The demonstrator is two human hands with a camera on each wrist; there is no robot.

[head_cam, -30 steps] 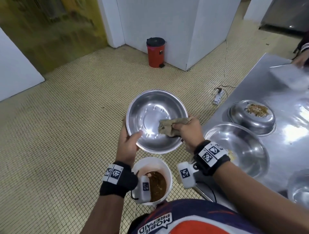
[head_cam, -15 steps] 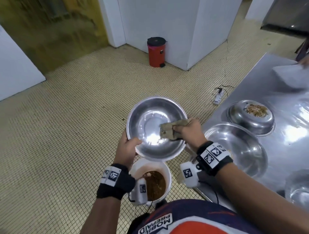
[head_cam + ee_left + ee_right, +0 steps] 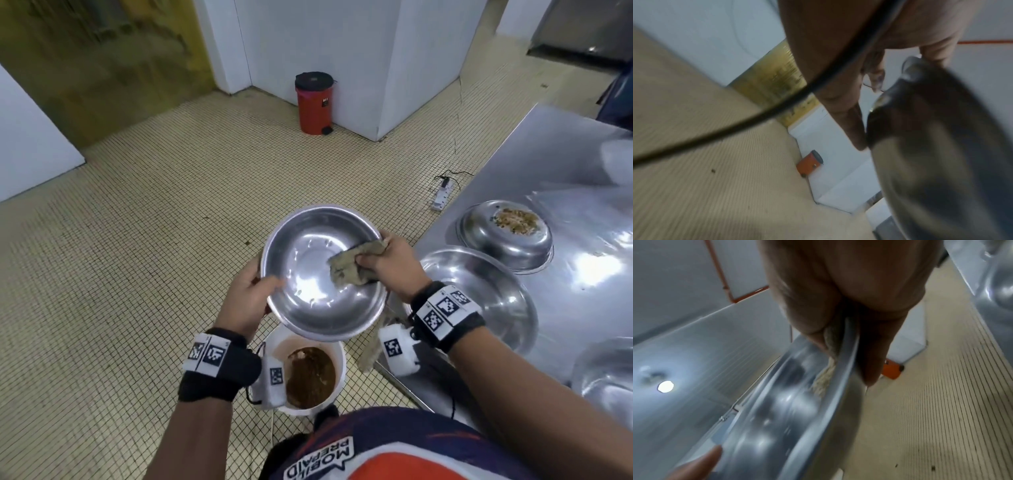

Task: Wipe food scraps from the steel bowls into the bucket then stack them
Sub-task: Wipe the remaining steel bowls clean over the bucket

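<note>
A steel bowl (image 3: 308,260) is tilted toward me above a white bucket (image 3: 339,354) holding brown scraps. My left hand (image 3: 251,291) grips the bowl's left rim, thumb inside, fingers behind. My right hand (image 3: 383,265) holds a beige cloth (image 3: 349,267) against the inside of the bowl at its right rim. In the right wrist view the cloth (image 3: 825,378) is pinched at the rim of the bowl (image 3: 777,410). The left wrist view shows the bowl's underside (image 3: 941,154), blurred.
A steel table (image 3: 548,164) stands at right with an upturned bowl (image 3: 503,240) topped with scraps, a wide empty bowl (image 3: 479,294) and another bowl (image 3: 606,373) at the near edge. A red pedal bin (image 3: 313,102) and a power strip (image 3: 442,197) sit on the tiled floor.
The bowl has dropped lower toward the bucket and tilted more toward me. The cloth stays near the bowl's right side.
</note>
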